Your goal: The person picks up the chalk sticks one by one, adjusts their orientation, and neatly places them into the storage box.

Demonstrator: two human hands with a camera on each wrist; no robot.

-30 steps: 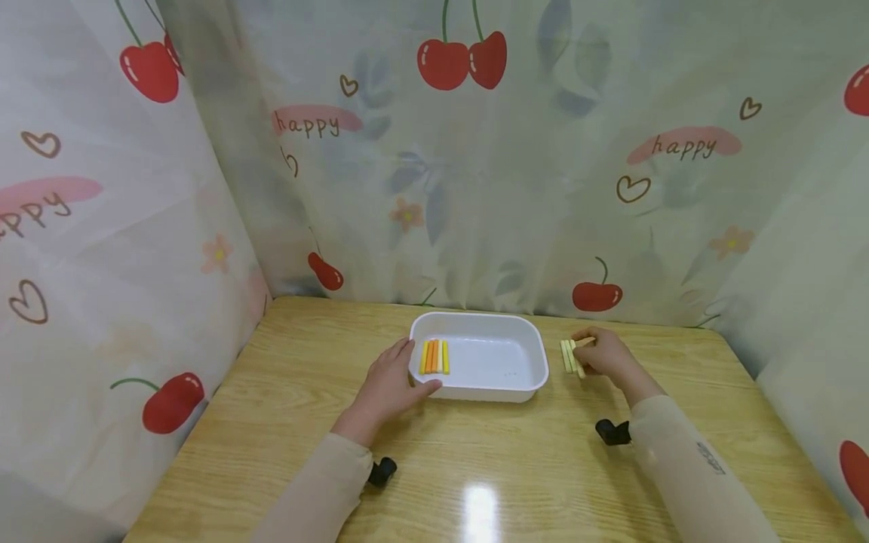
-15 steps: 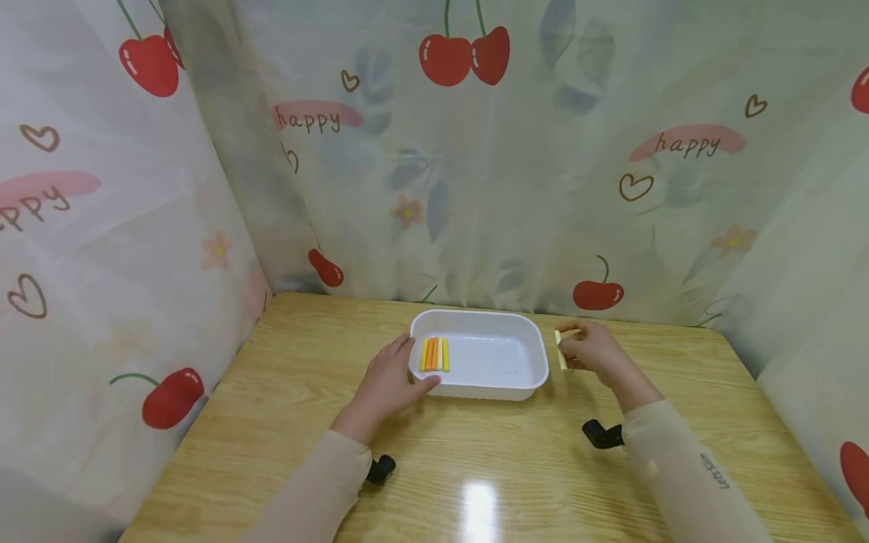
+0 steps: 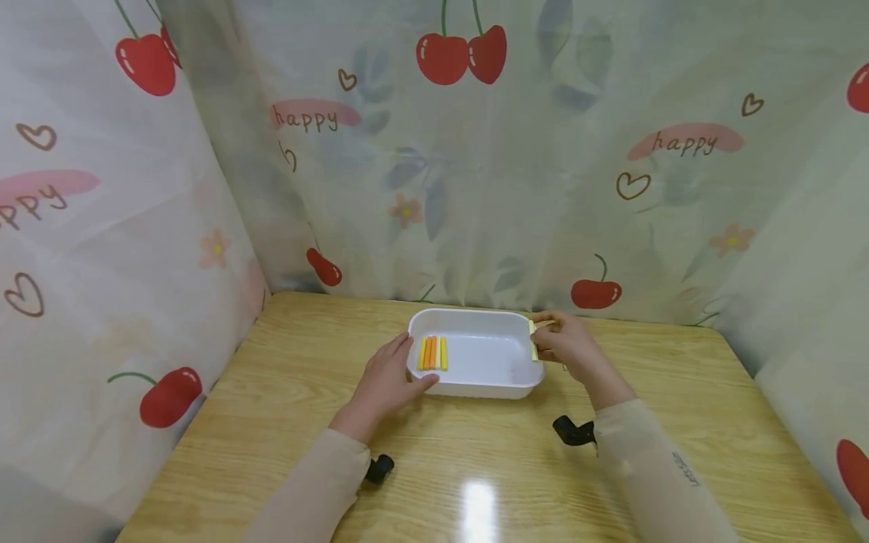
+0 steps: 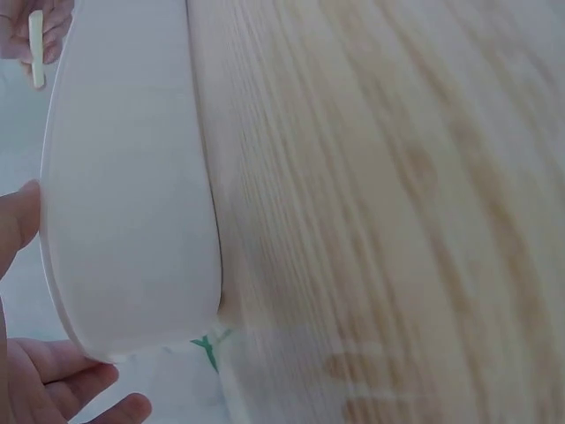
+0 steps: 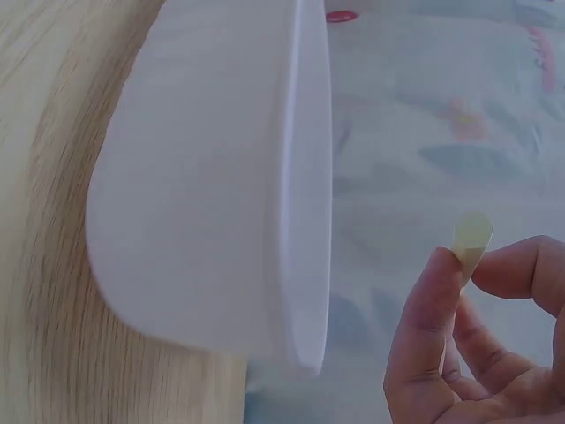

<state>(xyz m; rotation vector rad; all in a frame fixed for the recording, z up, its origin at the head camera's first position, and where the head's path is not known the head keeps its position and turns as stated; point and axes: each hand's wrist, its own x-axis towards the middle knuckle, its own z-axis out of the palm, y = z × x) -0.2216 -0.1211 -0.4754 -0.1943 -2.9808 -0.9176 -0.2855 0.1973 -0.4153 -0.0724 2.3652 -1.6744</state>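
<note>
A white plastic basin (image 3: 475, 391) stands near the table's back edge. Several yellow, orange and white sticks (image 3: 432, 353), which look like chalk, lie side by side in its left end. My left hand (image 3: 385, 383) rests on the basin's left end, thumb at the front rim, fingers spread along the side. Over the right rim, my right hand (image 3: 569, 348) pinches a pale yellow chalk stick (image 3: 533, 342) between thumb and fingertips. The right wrist view shows the end of that chalk stick (image 5: 475, 231) poking above the fingertips.
The wooden table (image 3: 434, 452) runs out to curtains (image 3: 475, 188) printed with cherries, at the back and both sides. A tiny end of another pale stick (image 3: 565, 367) shows under my right hand. Dark wrist mounts (image 3: 573, 431) jut from both sleeves.
My right hand has lifted a pale chalk stick from the group right of the basin and carried it left to the basin's right rim. The left hand has stayed in place.
</note>
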